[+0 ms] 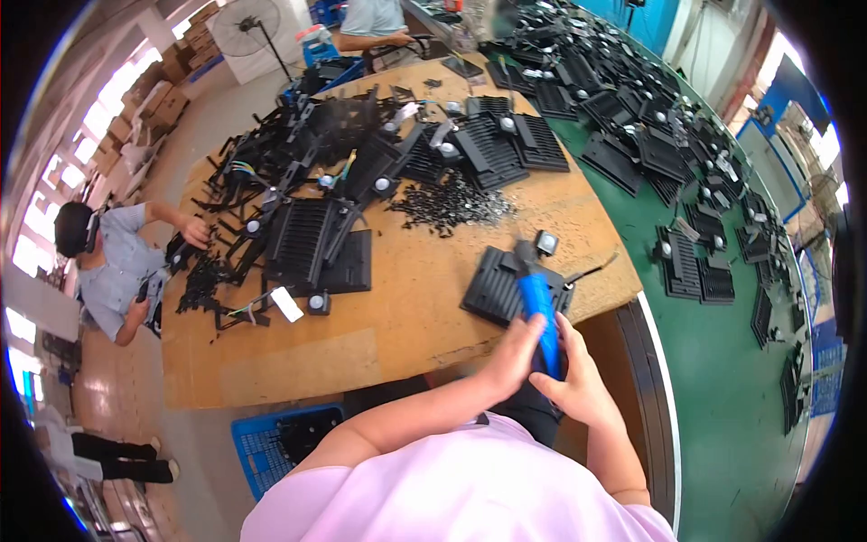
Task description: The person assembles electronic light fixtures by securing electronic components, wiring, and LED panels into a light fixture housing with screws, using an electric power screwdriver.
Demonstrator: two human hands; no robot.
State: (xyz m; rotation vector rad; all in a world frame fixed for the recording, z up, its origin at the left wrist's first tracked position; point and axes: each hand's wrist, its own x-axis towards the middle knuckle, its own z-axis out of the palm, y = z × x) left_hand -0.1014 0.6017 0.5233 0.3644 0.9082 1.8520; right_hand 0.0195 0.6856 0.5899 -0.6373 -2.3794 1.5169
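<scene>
A blue electric screwdriver (539,303) with a dark tip points away from me, over a black finned housing (492,287) lying on the table. My left hand (517,354) grips the tool's rear from the left. On its other side, my right hand (580,378) is wrapped round the same body, thumb toward the left. Part of the housing is hidden behind the tool. Beside its upper edge sits a small sensor with a white dome (546,241), and a dark cable (591,269) sticks out to the right.
Small dark parts (442,206) lie heaped on the wooden table (424,330), near stacked finned housings (492,149) and black brackets (280,144). More housings cover a green conveyor (623,235) at right. A blue crate (257,456) stands below. A co-worker (117,262) is at left, another (372,23) behind.
</scene>
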